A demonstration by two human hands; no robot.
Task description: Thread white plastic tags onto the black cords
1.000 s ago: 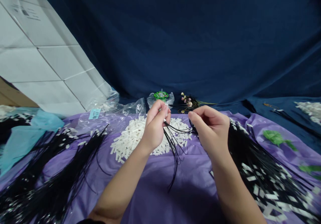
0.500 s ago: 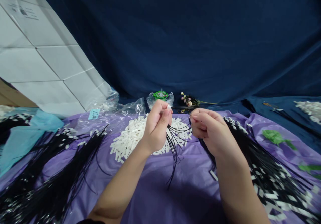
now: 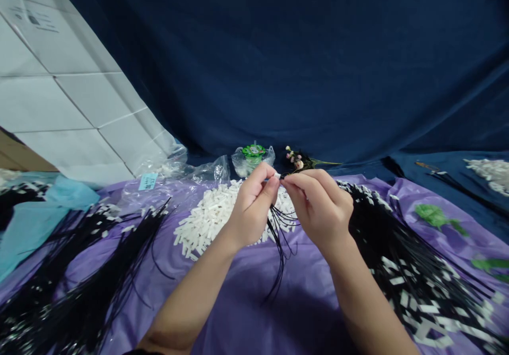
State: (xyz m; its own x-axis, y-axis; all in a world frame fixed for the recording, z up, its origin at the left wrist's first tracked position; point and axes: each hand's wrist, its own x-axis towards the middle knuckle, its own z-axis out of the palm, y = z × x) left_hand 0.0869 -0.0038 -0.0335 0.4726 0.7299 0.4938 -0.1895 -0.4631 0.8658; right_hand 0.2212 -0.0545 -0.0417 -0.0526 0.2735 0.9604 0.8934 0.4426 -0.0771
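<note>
Above a heap of small white pieces [image 3: 210, 214], my two hands meet at the fingertips. My left hand [image 3: 256, 201] pinches a small white piece [image 3: 277, 175] between thumb and forefinger. Several thin black cords [image 3: 280, 254] hang down from beside the left palm. My right hand [image 3: 322, 201] is closed in a pinch right against the white piece, on the end of a black cord [image 3: 282, 178]. Its fingertips partly hide the cord, and I cannot tell whether the cord's tip is inside the piece.
Bundles of black cords [image 3: 99, 286] lie left on the purple cloth [image 3: 246, 302]; white-tipped black cords [image 3: 397, 238] spread at right. Behind are a clear plastic bag [image 3: 178, 177], a green-lidded cup [image 3: 253, 153], flowers [image 3: 296, 158] and a dark blue curtain [image 3: 278, 68].
My right hand has moved left, bringing the black cord's end up to the white piece. My left hand keeps its pinch, almost in place. The hanging cords have swayed slightly.
</note>
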